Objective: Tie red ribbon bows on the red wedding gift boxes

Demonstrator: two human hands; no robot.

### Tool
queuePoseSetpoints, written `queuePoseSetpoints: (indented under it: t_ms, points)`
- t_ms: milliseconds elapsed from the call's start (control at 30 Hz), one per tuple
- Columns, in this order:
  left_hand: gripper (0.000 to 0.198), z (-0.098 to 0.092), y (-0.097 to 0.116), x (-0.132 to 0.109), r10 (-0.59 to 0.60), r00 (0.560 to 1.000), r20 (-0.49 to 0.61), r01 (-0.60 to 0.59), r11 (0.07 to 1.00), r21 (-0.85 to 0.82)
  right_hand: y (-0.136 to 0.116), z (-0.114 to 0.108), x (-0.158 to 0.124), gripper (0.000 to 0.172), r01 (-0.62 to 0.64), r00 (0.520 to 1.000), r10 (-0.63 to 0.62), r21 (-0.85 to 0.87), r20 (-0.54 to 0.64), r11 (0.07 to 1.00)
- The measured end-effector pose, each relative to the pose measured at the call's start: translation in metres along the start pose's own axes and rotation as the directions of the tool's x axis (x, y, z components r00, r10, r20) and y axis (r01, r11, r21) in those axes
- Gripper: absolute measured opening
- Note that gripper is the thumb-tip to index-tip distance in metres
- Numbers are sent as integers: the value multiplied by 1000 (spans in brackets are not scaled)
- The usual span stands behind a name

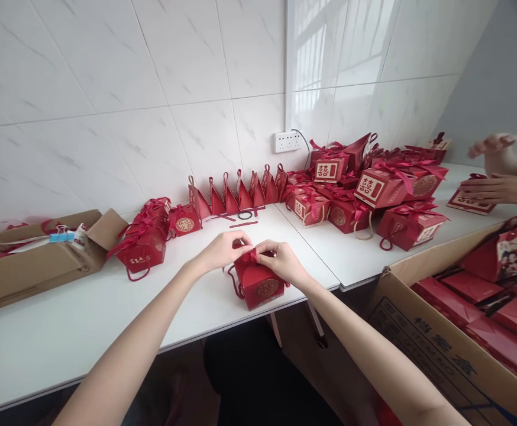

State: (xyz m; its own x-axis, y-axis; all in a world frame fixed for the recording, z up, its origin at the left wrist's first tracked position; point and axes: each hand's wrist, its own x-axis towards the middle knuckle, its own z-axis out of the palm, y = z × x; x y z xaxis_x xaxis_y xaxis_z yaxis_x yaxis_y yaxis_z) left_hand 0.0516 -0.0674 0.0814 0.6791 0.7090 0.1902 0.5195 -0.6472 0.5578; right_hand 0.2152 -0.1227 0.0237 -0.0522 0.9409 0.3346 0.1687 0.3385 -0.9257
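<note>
A red gift box (261,287) with a gold round emblem and rope handles stands near the table's front edge. A red ribbon (250,255) is gathered at its top. My left hand (225,248) pinches the ribbon from the left, thumb and forefinger together. From the right, my right hand (281,260) pinches the same ribbon, its fingers curled over the top of the box. The fingers partly hide the knot, so its exact form cannot be made out.
Red boxes (141,251) stand left; triangular boxes (241,192) line the wall. A pile of ribboned boxes (342,207) lies right. Cartons stand left (32,272) and front right (418,343). Another person's hands (489,189) touch a box at far right.
</note>
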Motion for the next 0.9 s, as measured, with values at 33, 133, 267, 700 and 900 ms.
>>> queuePoseSetpoints:
  t_ms: [33, 133, 267, 700, 900]
  points:
    - [14, 4, -3, -4, -7, 999, -48, 6, 1000, -27, 0, 1, 0, 9, 0, 1000, 0, 12, -9, 1000]
    - [15, 17, -6, -16, 15, 992, -128, -29, 994, -104, 1, 4, -1, 9, -8, 999, 9, 47, -39, 999]
    - [17, 29, -2, -30, 23, 984, -174, -52, 986, -161, -1, 7, -2, 9, -40, 996, 44, 57, -74, 998]
    - [27, 51, -7, -31, -146, 955, -258, 20, 901, -433, -10, -1, -4, 12, -8, 999, 5, -85, -37, 996]
    - [27, 52, -6, -31, -160, 962, -223, 31, 870, -492, -11, 0, -5, 12, 1, 998, -9, -129, -57, 992]
